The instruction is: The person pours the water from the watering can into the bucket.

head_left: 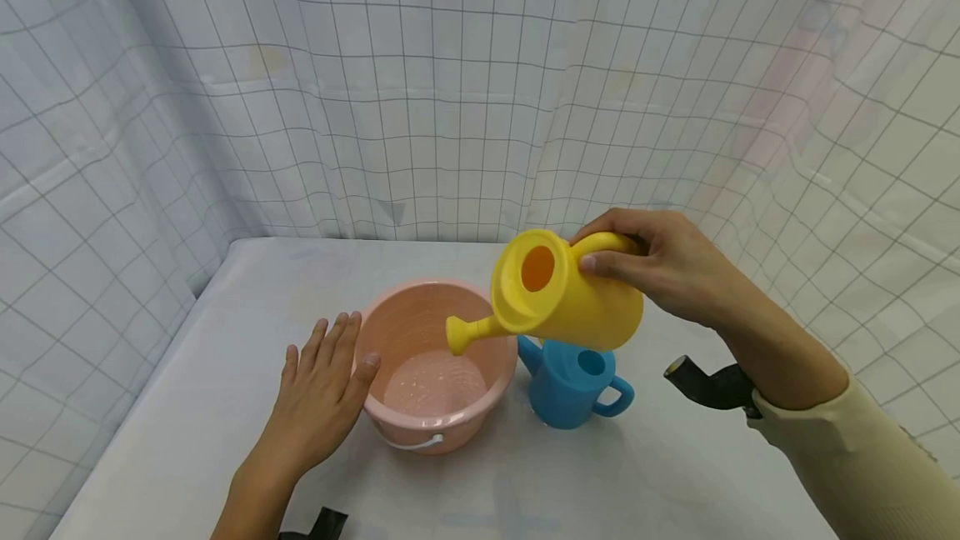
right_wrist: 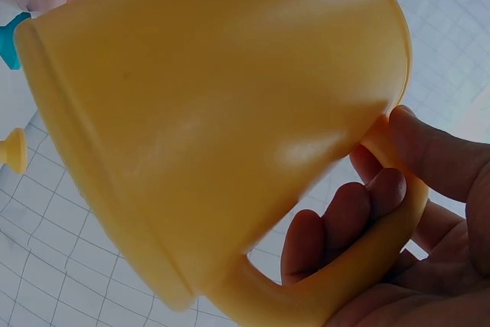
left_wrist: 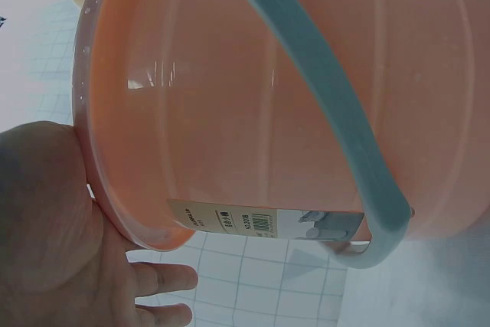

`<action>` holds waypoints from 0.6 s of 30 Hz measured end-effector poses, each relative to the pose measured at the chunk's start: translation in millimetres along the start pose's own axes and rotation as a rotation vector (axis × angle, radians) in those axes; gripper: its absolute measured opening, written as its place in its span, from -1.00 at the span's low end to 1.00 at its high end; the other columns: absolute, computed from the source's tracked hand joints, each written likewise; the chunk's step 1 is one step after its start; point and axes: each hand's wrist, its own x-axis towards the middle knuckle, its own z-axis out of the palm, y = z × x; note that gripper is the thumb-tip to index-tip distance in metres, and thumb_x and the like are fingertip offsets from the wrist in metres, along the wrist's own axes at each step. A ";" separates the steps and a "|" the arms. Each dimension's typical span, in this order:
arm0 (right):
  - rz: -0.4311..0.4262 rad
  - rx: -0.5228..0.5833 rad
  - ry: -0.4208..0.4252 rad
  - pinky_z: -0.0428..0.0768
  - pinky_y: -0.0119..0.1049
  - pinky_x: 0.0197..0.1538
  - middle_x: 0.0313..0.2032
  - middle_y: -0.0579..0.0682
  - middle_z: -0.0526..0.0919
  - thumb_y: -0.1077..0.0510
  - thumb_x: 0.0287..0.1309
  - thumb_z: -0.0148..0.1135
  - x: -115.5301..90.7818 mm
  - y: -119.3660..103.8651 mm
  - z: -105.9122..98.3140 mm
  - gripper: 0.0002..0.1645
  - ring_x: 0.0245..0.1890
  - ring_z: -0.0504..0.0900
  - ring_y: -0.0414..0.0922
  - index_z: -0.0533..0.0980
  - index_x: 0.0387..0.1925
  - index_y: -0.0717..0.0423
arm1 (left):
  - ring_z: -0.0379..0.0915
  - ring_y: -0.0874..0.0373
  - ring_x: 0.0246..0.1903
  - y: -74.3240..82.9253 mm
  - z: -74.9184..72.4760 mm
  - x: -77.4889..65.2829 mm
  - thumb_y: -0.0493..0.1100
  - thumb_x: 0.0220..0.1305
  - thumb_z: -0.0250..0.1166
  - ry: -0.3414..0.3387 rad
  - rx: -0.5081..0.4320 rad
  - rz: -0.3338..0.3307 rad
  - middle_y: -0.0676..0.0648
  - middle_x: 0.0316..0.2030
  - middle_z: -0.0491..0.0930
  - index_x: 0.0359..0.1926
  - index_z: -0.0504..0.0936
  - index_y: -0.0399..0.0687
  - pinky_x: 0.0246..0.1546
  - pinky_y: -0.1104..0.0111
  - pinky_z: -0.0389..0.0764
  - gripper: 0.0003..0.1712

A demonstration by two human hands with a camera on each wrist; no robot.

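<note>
My right hand (head_left: 667,269) grips the handle of a yellow watering can (head_left: 592,307), fingers wrapped through the handle in the right wrist view. The can is tilted, its spout pointing down over a pink bucket (head_left: 470,417). A little clear liquid with drops shows on the bucket's bottom. My left hand (head_left: 318,398) lies with straight fingers against the bucket's left rim; in the left wrist view the palm (left_wrist: 46,212) meets that rim. A blue watering can (head_left: 562,390) stands upright right of the bucket, partly below the yellow one.
The bucket's pale handle (left_wrist: 329,89) hangs down its near side, beside a printed label (left_wrist: 264,220). A yellow flared tip (right_wrist: 14,151) shows at the left edge of the right wrist view. White gridded curtains (head_left: 450,107) enclose the white table (head_left: 285,273) at the back and sides.
</note>
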 end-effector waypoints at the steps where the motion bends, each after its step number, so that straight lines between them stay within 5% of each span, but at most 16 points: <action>1: -0.003 0.002 0.000 0.59 -0.37 -0.24 -0.24 -0.12 0.65 -0.08 0.22 0.19 0.1 0.2 0.1 -0.77 -0.30 0.53 -0.11 0.58 -0.13 -0.14 | -0.34 -0.25 0.47 0.0 0.1 -0.1 0.24 0.45 -0.25 0.000 0.000 0.000 -0.25 0.47 -0.06 0.50 -0.15 0.02 0.31 -0.30 -0.32 -0.24; 18: -0.006 0.000 0.000 0.58 -0.38 -0.22 -0.21 -0.13 0.66 -0.06 0.22 0.19 1.0 1.4 1.9 -0.78 -0.28 0.54 -0.13 0.59 -0.14 -0.14 | -0.35 -0.24 0.47 -0.9 1.2 0.1 0.24 0.45 -0.25 0.002 0.011 0.005 -0.24 0.47 -0.07 0.50 -0.16 0.03 0.31 -0.31 -0.28 -0.24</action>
